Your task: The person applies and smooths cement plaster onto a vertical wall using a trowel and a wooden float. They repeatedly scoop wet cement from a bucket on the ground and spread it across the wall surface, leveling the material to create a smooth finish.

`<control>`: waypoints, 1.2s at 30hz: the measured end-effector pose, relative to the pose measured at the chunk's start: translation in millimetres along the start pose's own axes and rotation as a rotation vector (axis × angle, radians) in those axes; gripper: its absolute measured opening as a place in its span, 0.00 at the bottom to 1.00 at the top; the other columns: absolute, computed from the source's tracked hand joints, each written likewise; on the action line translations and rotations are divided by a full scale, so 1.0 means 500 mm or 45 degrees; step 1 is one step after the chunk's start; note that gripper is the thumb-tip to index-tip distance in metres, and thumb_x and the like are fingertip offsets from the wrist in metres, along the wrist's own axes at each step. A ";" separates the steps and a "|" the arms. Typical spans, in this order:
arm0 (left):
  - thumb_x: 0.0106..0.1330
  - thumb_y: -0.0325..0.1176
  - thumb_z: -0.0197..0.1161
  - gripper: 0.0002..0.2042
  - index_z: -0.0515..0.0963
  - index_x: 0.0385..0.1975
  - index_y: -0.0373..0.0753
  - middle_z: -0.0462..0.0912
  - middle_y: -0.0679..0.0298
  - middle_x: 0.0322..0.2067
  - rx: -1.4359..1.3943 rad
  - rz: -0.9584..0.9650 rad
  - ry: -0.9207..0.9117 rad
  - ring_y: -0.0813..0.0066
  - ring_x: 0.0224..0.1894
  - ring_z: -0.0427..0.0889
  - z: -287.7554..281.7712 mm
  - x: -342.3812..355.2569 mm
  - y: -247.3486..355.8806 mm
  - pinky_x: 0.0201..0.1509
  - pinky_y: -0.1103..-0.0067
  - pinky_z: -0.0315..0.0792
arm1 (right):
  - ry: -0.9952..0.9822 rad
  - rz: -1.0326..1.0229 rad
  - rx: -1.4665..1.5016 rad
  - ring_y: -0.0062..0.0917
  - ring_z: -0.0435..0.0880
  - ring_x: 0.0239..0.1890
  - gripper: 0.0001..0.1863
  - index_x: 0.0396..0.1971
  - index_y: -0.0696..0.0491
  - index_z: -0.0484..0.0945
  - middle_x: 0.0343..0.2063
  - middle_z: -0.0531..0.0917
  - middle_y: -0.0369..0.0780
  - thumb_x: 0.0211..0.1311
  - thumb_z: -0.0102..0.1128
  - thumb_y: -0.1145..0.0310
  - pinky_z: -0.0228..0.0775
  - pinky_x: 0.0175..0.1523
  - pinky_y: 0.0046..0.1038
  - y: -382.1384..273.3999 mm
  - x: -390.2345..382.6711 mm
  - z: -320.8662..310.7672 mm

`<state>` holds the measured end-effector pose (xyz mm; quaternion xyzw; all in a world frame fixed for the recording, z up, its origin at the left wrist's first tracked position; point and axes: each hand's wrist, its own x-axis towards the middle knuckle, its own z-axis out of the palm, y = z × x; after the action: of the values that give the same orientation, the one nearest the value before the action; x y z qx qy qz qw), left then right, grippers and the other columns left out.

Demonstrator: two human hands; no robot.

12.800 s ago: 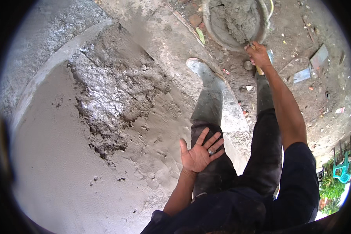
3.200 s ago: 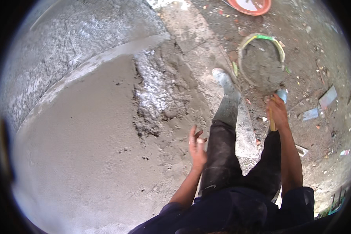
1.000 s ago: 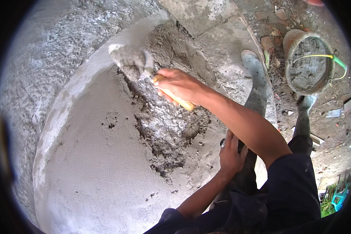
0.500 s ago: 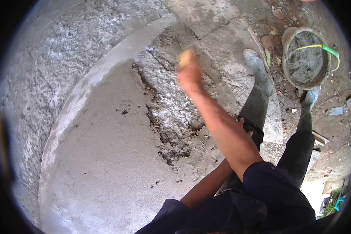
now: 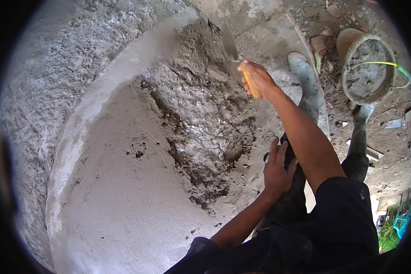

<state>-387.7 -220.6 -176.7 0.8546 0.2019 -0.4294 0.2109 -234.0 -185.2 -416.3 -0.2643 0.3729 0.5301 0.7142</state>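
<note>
My right hand (image 5: 259, 78) is closed round the yellow handle of a trowel (image 5: 251, 82). Its narrow grey blade points away from me, over the far right edge of the rough mortar patch (image 5: 201, 109). My left hand (image 5: 278, 171) rests on my dark trouser leg near the knee, fingers stretched out and holding nothing I can see. Smooth grey mortar (image 5: 118, 182) borders the rough patch on its left, with a ragged, broken edge between them. A small pitted spot marks the smooth part.
A bucket of grey mortar (image 5: 367, 68) with a yellow and green handle stands at the far right, beside my boots (image 5: 303, 77). Rubble and brick pieces (image 5: 318, 44) lie around it. A rough grey surface (image 5: 45, 91) extends along the left; a turquoise object (image 5: 403, 223) shows at lower right.
My right hand and the trowel have moved right, toward my boot. The left hand, mostly hidden behind the right forearm before, now shows on my leg. The view has shifted slightly.
</note>
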 end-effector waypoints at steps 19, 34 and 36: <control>0.67 0.38 0.70 0.34 0.66 0.71 0.35 0.61 0.39 0.73 -0.179 -0.156 -0.106 0.39 0.73 0.67 -0.006 0.007 -0.028 0.70 0.58 0.70 | -0.473 -0.369 -0.805 0.19 0.74 0.20 0.28 0.45 0.55 0.72 0.20 0.73 0.34 0.82 0.38 0.42 0.63 0.18 0.30 0.165 -0.125 0.065; 0.68 0.40 0.69 0.34 0.66 0.72 0.37 0.58 0.42 0.75 -0.223 -0.178 -0.129 0.39 0.71 0.70 -0.028 0.017 -0.030 0.67 0.59 0.74 | -0.230 -0.589 -1.049 0.17 0.66 0.16 0.23 0.43 0.52 0.72 0.19 0.67 0.29 0.84 0.38 0.48 0.61 0.19 0.26 -0.073 0.036 0.223; 0.68 0.41 0.69 0.34 0.67 0.72 0.36 0.58 0.42 0.75 -0.165 -0.126 -0.133 0.39 0.71 0.69 -0.025 0.021 -0.037 0.67 0.59 0.73 | 0.005 -0.577 -1.139 0.18 0.66 0.17 0.23 0.43 0.52 0.73 0.19 0.67 0.30 0.84 0.39 0.47 0.63 0.21 0.29 -0.117 0.120 0.200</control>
<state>-383.4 -196.9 -182.0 0.8047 0.2599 -0.4691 0.2546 -143.2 -91.9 -407.7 -0.6200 0.0437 0.4691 0.6274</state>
